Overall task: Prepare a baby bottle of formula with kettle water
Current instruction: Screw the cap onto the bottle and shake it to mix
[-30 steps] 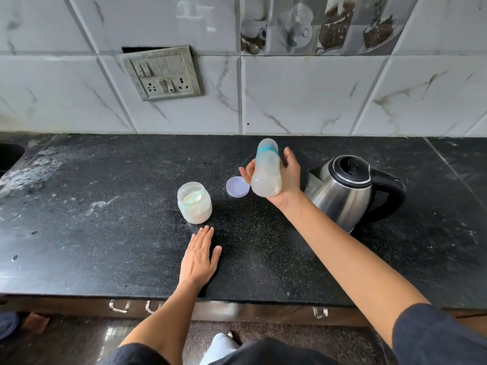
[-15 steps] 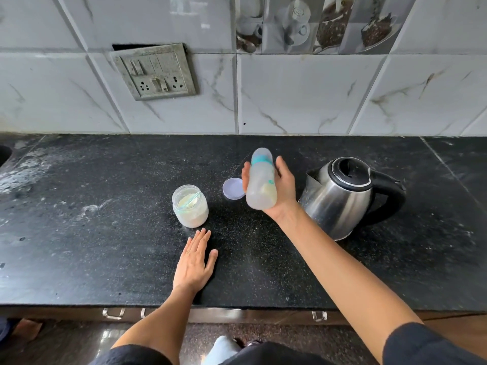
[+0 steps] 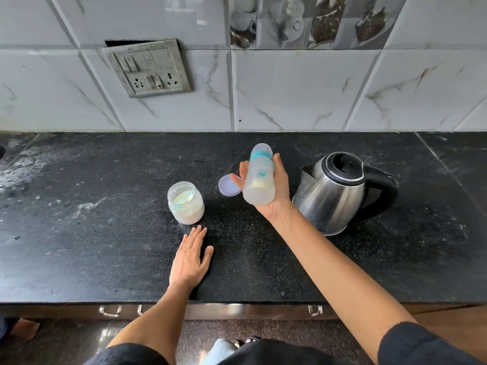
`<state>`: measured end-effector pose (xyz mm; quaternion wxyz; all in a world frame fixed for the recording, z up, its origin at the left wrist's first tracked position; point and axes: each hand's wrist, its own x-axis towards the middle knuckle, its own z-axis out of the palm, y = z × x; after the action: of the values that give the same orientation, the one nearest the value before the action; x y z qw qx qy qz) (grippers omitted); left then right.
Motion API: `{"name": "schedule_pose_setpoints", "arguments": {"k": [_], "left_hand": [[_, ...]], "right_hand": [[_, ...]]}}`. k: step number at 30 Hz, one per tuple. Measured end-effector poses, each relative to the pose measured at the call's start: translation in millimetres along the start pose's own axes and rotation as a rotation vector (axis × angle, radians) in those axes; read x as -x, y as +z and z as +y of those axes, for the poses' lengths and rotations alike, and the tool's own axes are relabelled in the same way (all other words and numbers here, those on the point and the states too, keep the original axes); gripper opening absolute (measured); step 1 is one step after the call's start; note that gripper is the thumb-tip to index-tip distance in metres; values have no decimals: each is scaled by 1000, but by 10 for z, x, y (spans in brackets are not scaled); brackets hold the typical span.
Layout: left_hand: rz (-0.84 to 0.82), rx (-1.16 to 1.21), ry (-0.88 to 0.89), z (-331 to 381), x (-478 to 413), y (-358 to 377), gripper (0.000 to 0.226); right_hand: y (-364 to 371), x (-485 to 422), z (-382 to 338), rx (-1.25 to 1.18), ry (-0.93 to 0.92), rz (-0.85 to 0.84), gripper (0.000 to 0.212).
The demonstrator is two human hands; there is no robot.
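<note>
Centrally, above the middle of the surface point(image 3: 105, 233): baby bottle point(image 3: 259, 177). Translucent, with a teal collar, a clear cap fitted and pale milky liquid in the lower half. Lifted clear of the surface and tilted, cap end toward the rear edge, base toward the front edge.

Right hand point(image 3: 271, 191): wrapped round the bottle's body, thumb on the left side, fingers up the right side, palm beneath. Forearm reaching in from the front right corner, dark sleeve at the upper arm.

Lid point(image 3: 228, 185): round, lilac, lying flat just left of the bottle. Partly hidden behind the right thumb, apart from the jar.

Jar point(image 3: 186, 202): clear, uncapped, upright, left of the lid. White powder in the lower part, pale scoop point(image 3: 184, 197) resting inside.

Kettle point(image 3: 334, 193): stainless steel with a black lid and handle. Upright, just right of the bottle, handle toward the right edge.

Left hand point(image 3: 191, 256): flat, palm down, fingers straight, holding nothing. Near the front edge, just in front of the jar without touching it. Ring on one finger.

Surface: black speckled stone, pale powdery smears toward the left edge.

Behind the rear edge: marble-look wall tiles point(image 3: 303, 88) and a grey switch-and-socket plate point(image 3: 150, 68), upper left.

Below the front edge: metal drawer handles point(image 3: 110, 310).
</note>
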<state>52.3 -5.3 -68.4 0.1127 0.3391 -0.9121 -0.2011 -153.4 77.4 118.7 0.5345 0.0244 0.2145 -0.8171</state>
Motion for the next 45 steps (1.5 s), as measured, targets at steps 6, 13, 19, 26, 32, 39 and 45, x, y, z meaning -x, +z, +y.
{"name": "schedule_pose_setpoints", "arguments": {"k": [6, 13, 19, 26, 32, 39, 45], "left_hand": [[-1, -4, -7, 17, 2, -9, 70], [-2, 4, -8, 14, -9, -16, 70], [-6, 3, -12, 6, -4, -16, 69], [-1, 16, -12, 24, 7, -34, 69], [1, 20, -17, 41, 8, -40, 70], [-8, 5, -19, 38, 12, -49, 71], [-7, 2, -19, 35, 9, -43, 71]], "right_hand": [[93, -55, -105, 72, -4, 35, 49], [167, -24, -164, 142, -86, -57, 51], [147, 45, -84, 234, -83, -36, 49], [174, 25, -89, 114, -104, -16, 46], [221, -6, -104, -10, -150, 57, 49], [182, -8, -94, 52, -150, 82, 53], [164, 110, -18, 250, -71, -14, 65]]}}
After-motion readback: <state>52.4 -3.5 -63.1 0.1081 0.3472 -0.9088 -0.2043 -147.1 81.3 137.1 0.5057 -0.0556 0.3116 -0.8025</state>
